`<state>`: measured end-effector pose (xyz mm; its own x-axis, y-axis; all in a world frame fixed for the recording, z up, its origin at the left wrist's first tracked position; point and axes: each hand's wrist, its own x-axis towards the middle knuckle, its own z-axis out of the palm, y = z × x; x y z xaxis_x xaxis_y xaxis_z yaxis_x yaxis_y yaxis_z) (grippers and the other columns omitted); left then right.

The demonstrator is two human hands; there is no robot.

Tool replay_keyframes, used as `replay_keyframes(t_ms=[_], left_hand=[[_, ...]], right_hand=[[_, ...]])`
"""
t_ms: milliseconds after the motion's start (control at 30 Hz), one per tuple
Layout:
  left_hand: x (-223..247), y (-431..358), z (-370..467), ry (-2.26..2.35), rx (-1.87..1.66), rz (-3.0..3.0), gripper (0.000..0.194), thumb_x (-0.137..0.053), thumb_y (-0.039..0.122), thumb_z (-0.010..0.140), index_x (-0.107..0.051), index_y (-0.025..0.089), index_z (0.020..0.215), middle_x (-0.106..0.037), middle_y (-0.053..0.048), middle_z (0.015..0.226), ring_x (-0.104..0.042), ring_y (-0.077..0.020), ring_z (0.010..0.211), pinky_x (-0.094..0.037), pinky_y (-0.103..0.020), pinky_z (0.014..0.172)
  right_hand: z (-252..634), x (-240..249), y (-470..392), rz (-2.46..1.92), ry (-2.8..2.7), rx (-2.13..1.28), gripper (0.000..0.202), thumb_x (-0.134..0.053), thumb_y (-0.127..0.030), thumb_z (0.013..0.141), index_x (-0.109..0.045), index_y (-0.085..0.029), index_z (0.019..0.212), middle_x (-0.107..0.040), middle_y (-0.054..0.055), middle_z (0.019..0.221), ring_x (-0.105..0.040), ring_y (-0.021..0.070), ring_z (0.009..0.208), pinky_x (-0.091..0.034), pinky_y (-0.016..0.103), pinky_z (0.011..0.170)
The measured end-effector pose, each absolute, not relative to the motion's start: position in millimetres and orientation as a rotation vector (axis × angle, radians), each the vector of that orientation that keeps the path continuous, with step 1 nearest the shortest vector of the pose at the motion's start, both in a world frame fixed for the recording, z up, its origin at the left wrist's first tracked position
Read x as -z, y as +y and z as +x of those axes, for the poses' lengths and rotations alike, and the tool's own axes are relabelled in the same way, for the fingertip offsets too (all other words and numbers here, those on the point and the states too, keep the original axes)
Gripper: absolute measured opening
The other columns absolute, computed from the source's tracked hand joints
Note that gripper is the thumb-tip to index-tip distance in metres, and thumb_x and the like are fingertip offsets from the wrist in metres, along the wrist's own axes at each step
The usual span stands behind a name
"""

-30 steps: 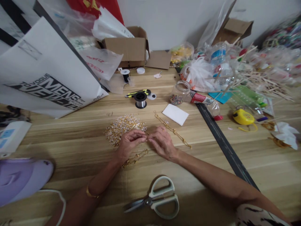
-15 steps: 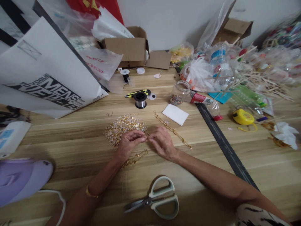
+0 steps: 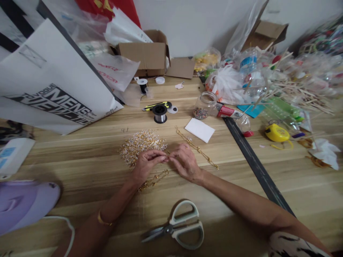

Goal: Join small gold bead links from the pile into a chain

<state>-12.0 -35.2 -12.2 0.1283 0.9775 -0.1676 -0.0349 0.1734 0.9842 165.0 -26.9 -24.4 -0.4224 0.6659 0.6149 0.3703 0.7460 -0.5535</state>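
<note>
My left hand [image 3: 147,165] and my right hand [image 3: 186,162] meet at their fingertips above the wooden table, both pinched closed. Whatever lies between the fingertips is too small to make out. Behind my left hand spreads a pile of small gold and silver pieces [image 3: 142,141]. One gold chain [image 3: 198,149] lies stretched out just right of my right hand. Another gold chain [image 3: 157,178] is bunched beside my left wrist, partly hidden by it. Open-bladed scissors [image 3: 171,228] with pale handles rest nearer to me.
Beyond the hands are a wire spool [image 3: 160,114], a yellow cutter [image 3: 152,106], folded white paper [image 3: 200,130] and a bead jar [image 3: 205,106]. A yellow tape measure [image 3: 277,133] and plastic bottles are at right. A paper bag [image 3: 53,82] and a purple object [image 3: 26,205] stand at left.
The fingertips of both hands have shifted very slightly and come a little closer together. Everything else is unchanged.
</note>
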Motion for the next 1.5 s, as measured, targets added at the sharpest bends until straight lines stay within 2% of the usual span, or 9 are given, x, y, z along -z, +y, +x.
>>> replay_keyframes(t_ms=[933, 1500], left_hand=[[13.2, -36.1, -10.2, 1.153, -1.027, 0.986, 0.017, -0.075, 0.025, 0.060, -0.068, 0.013, 0.072, -0.072, -0.003, 0.065, -0.067, -0.0169, 0.062, -0.055, -0.030, 0.068], [13.6, -36.2, -11.9, 1.148, -1.012, 1.054, 0.013, -0.073, 0.022, 0.064, -0.069, 0.014, 0.073, -0.072, -0.002, 0.067, -0.067, -0.0157, 0.064, -0.054, -0.027, 0.067]], right_hand=[[164.2, 23.8, -27.7, -0.791, -2.070, -0.409, 0.005, -0.048, -0.017, 0.086, -0.053, -0.020, 0.086, -0.058, 0.003, 0.077, -0.051, 0.0162, 0.075, -0.037, 0.035, 0.080], [164.4, 24.5, -26.9, -0.791, -2.068, -0.435, 0.006, -0.048, -0.016, 0.086, -0.053, -0.019, 0.087, -0.058, 0.003, 0.078, -0.050, 0.0165, 0.074, -0.037, 0.036, 0.078]])
